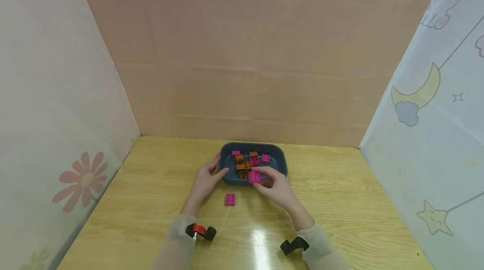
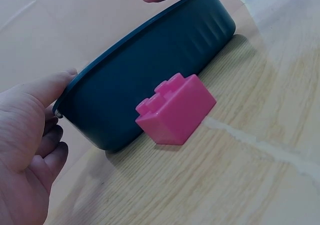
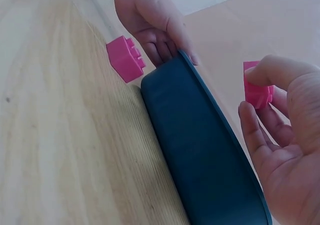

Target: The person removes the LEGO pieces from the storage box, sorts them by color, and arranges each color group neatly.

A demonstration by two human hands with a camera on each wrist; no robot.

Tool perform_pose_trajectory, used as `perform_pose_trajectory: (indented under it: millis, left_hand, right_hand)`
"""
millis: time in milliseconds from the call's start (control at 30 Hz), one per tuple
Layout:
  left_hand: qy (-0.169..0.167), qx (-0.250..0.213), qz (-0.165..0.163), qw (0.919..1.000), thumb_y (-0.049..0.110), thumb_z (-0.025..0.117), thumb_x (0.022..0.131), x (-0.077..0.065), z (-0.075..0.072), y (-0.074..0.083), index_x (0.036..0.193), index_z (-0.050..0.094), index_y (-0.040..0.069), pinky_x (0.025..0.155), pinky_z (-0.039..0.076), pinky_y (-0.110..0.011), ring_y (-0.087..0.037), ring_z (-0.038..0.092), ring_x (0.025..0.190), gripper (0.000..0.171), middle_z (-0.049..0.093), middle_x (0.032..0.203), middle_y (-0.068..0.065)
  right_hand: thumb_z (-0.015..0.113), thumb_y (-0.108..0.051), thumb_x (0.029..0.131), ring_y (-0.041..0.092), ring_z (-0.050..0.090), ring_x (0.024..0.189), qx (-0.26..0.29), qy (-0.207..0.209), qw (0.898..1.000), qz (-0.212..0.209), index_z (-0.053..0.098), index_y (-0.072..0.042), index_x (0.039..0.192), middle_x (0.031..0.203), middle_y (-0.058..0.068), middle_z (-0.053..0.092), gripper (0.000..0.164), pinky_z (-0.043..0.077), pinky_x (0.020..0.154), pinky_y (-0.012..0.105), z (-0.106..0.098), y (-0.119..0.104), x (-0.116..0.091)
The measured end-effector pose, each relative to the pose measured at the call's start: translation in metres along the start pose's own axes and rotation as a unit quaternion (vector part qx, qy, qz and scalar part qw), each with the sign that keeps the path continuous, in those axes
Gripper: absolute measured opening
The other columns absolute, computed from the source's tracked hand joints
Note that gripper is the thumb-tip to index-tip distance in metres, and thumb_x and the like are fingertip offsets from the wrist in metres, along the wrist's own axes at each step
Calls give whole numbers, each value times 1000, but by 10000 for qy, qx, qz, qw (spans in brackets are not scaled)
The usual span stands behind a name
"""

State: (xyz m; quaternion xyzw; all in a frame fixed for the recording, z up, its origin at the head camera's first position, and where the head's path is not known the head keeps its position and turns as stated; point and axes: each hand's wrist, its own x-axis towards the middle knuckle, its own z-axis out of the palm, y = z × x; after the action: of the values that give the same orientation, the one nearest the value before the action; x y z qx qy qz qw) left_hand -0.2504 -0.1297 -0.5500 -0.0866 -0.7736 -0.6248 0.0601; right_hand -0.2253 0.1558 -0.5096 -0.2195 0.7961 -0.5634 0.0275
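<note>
Dark blue oval plastic tray [image 1: 281,164] at centre of frame on light wooden table [image 1: 340,202], holding pink and orange bricks. Left hand [image 1: 206,179] grips tray's left rim, thumb over edge. Right hand [image 1: 277,188] pinches pink studded plastic brick [image 1: 254,176] above tray's near rim. Second pink brick [image 1: 230,199] lies on table just below tray, between hands.

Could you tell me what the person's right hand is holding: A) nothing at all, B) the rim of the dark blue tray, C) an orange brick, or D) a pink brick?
D: the right hand pinches a pink brick in its fingertips just above the near rim of the dark blue tray.
</note>
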Motion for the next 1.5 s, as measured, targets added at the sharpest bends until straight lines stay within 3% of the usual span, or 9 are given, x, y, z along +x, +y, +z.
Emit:
perform_pose_trajectory:
  millis: [133, 467, 767, 1033, 1167, 1333, 1500]
  left_hand:
    - [-10, 18, 46, 10000, 23, 78, 102, 0, 1, 0, 159, 46, -1, 121, 38, -42, -28, 34, 157, 70, 40, 169, -10]
    - [-28, -120, -8, 9999, 27, 80, 100, 0, 0, 0, 159, 46, -1, 122, 37, -42, -28, 32, 158, 73, 40, 169, -8]
    - [17, -130, -74, 9999, 35, 81, 98, 0, 1, -1, 159, 48, 2, 122, 37, -40, -26, 34, 157, 77, 41, 168, -4]
    - [45, -59, -61, 10000, 22, 78, 101, 0, 1, 0, 159, 47, 0, 123, 35, -44, -27, 33, 158, 69, 40, 169, -10]
    - [44, -11, -87, 10000, 23, 79, 101, 0, 1, 2, 159, 47, 0, 123, 35, -43, -27, 33, 157, 70, 40, 169, -9]
    - [31, -1, -83, 10000, 23, 79, 101, 0, 0, 3, 158, 47, -1, 123, 36, -42, -27, 33, 157, 70, 40, 169, -9]
    - [11, 46, -77, 10000, 21, 78, 102, 0, 0, 3, 159, 46, -1, 122, 37, -43, -28, 33, 157, 69, 40, 169, -9]
  right_hand:
    - [84, -8, 94, 23, 74, 97, 66, -34, 9999, 100, 70, -8, 140, 138, 8, 67, 48, 64, 86, 28, 2, 0, -6]
    - [86, -9, 92, 27, 74, 102, 127, -143, 9998, 72, 74, -11, 132, 127, 9, 72, 41, 63, 90, 28, 3, -2, -12]
    - [87, -11, 92, 25, 72, 112, 64, -404, 9991, 94, 74, -11, 132, 127, 6, 74, 41, 61, 100, 42, 7, -2, -14]
    - [87, -12, 92, 25, 73, 111, 36, -567, 9984, 55, 74, -10, 131, 125, 5, 74, 41, 60, 100, 48, 9, -6, -14]
    - [86, -9, 92, 27, 73, 112, -13, -729, 9973, -82, 75, -8, 131, 124, 5, 75, 40, 60, 100, 52, 10, -7, -14]
    - [82, -5, 94, 26, 71, 117, -117, -1040, 9945, -31, 74, -7, 133, 126, 5, 75, 40, 61, 100, 42, 14, -3, -14]
    - [82, -7, 93, 26, 73, 114, -332, -1222, 9912, 385, 74, -5, 132, 124, 9, 76, 40, 62, 96, 36, 19, -1, -14]
